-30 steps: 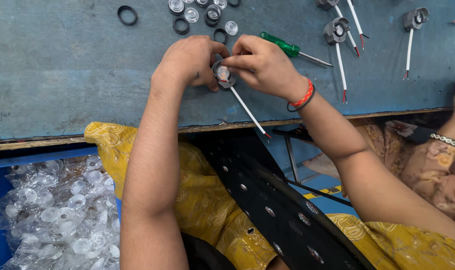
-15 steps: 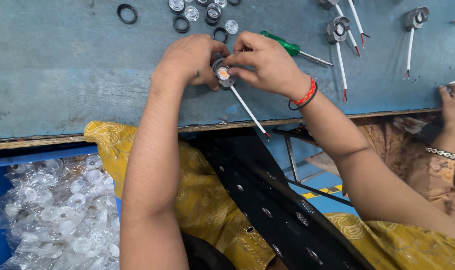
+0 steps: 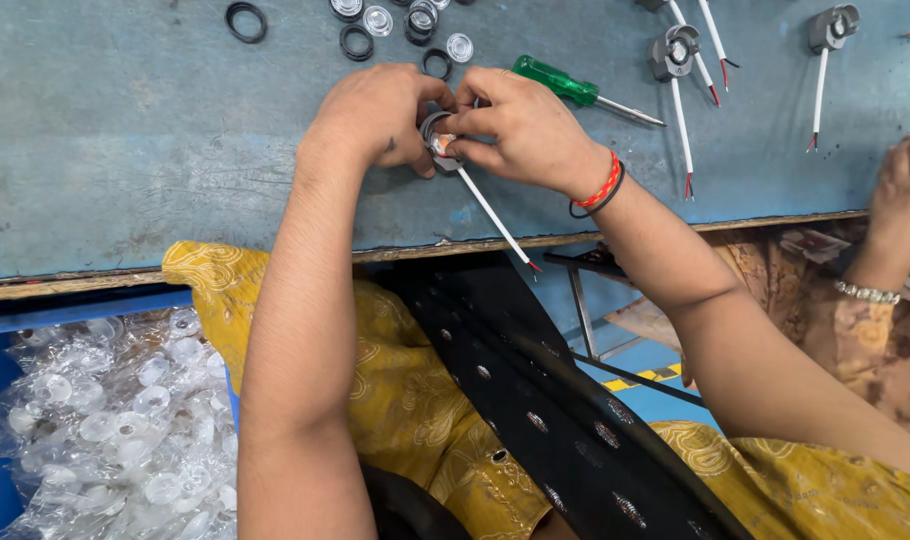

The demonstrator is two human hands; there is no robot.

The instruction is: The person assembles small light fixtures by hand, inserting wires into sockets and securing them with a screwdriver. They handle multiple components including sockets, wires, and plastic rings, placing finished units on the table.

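My left hand (image 3: 375, 115) and my right hand (image 3: 525, 130) meet over a blue-grey worktable (image 3: 125, 150). Together they grip a small round grey lamp holder (image 3: 441, 140) with an orange centre. Its white wire (image 3: 495, 215) with a red tip trails toward the table's front edge. My right wrist wears red and black bands (image 3: 602, 185). A green-handled screwdriver (image 3: 565, 85) lies just beyond my right hand.
Black rings (image 3: 246, 20) and clear round lenses (image 3: 377, 20) lie at the table's far side. Several wired grey holders (image 3: 672, 55) lie at the back right. Another person's hand (image 3: 905, 190) rests at the right edge. A bag of clear plastic parts (image 3: 105, 420) sits lower left.
Both my hands have stayed on the holder, turning it slightly. The other person's hand at the right has moved further onto the table.
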